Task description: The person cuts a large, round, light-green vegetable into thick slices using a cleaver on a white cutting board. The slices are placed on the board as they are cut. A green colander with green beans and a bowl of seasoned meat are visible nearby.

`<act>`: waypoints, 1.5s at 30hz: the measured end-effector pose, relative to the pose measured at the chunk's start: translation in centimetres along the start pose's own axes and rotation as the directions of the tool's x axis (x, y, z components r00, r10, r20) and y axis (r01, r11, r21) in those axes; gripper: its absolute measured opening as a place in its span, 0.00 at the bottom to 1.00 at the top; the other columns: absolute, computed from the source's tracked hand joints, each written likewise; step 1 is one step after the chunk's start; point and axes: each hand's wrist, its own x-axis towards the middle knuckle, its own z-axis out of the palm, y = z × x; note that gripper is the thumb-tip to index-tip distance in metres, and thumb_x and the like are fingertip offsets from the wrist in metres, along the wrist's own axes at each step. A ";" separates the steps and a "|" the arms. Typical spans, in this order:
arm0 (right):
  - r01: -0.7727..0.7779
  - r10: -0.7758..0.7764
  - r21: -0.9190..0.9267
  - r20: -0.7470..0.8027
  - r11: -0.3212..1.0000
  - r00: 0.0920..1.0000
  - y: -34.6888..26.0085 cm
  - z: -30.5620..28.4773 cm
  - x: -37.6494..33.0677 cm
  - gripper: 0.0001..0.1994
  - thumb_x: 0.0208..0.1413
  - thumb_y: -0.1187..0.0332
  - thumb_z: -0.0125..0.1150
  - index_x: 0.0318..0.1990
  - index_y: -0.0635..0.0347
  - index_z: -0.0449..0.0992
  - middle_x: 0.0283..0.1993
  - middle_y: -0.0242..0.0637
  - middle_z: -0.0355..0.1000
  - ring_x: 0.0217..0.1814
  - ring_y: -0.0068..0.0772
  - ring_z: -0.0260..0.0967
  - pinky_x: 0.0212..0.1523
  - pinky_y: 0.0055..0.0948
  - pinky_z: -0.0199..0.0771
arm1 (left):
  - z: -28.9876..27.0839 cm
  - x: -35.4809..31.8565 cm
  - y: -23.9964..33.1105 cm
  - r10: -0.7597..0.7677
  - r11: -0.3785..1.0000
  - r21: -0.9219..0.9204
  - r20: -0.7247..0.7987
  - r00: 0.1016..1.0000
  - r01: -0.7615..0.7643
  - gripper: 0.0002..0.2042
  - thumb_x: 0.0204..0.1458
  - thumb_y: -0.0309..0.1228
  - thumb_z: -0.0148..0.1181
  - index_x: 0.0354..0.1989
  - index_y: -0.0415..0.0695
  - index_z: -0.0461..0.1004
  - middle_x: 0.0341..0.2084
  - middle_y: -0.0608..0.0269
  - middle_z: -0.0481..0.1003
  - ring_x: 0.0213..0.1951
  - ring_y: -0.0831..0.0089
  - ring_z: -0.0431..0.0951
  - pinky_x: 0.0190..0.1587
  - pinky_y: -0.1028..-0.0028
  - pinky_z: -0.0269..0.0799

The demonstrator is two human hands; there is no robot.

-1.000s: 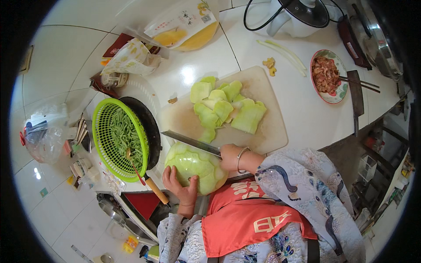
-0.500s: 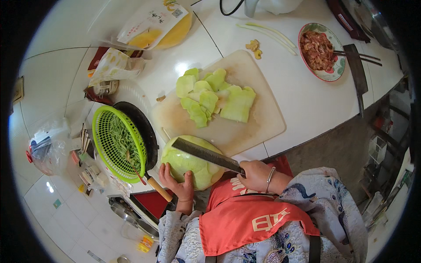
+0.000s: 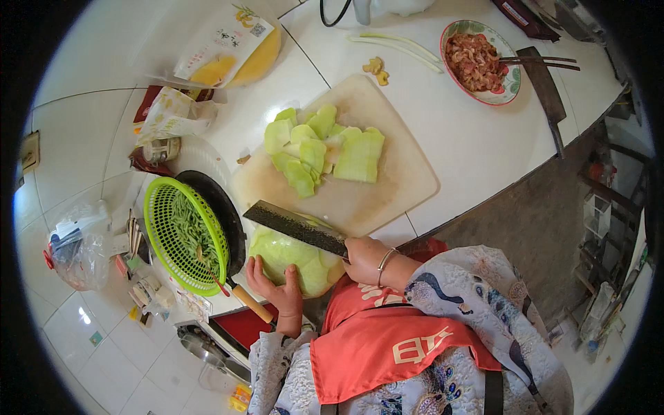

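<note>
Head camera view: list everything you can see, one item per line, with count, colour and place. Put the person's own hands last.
cabbage head: one, pale green, near edge of the counter, under the cleaver
cleaver: one, dark blade, lying across the cabbage head
cut cabbage pieces: a pile, light green, on the cutting board
cutting board: one, beige, middle of the white counter
colander: one, bright green, holding green beans, set on a dark pan
plate of meat: one, patterned rim, far right of the counter
chopsticks: one pair, dark, resting on the plate's edge
plastic bag: one, clear, far left
left hand: one, pressed on the cabbage head
right hand: one, gripping the cleaver handle
</note>
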 end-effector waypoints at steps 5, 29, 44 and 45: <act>-0.005 0.029 -0.138 0.170 0.990 0.985 3.2 -3.2 -3.5 0.14 0.49 0.64 0.54 0.30 0.71 0.73 0.29 0.59 0.71 0.35 0.59 0.71 0.38 0.46 0.71 | 0.0 -0.4 0.0 -0.002 1.000 0.003 -0.026 1.000 0.002 0.34 0.39 0.37 0.67 0.56 0.38 0.61 0.56 0.45 0.59 0.58 0.49 0.58 0.61 0.55 0.50; 0.036 -0.033 -0.022 0.139 0.999 0.990 3.8 -3.4 -1.6 0.13 0.50 0.63 0.57 0.29 0.69 0.71 0.27 0.56 0.71 0.33 0.58 0.71 0.37 0.47 0.70 | 0.0 0.2 0.4 0.002 1.000 0.028 0.017 1.000 -0.003 0.33 0.45 0.42 0.63 0.57 0.37 0.60 0.57 0.44 0.58 0.59 0.50 0.58 0.61 0.56 0.51; -0.027 0.036 -0.070 0.140 0.997 0.990 2.3 -2.2 4.3 0.14 0.46 0.63 0.58 0.31 0.68 0.75 0.31 0.57 0.73 0.35 0.56 0.73 0.40 0.45 0.72 | 0.2 0.4 0.3 -0.014 1.000 0.003 -0.011 1.000 0.014 0.33 0.43 0.41 0.65 0.56 0.37 0.62 0.56 0.45 0.60 0.59 0.50 0.58 0.61 0.57 0.52; -0.025 0.035 -0.083 0.118 0.996 0.992 2.3 -2.8 4.0 0.14 0.46 0.63 0.58 0.31 0.68 0.75 0.30 0.56 0.73 0.35 0.56 0.72 0.39 0.45 0.72 | 0.1 0.4 0.2 -0.017 1.000 -0.021 -0.021 1.000 0.017 0.33 0.42 0.41 0.65 0.56 0.37 0.62 0.56 0.45 0.60 0.58 0.50 0.59 0.61 0.56 0.53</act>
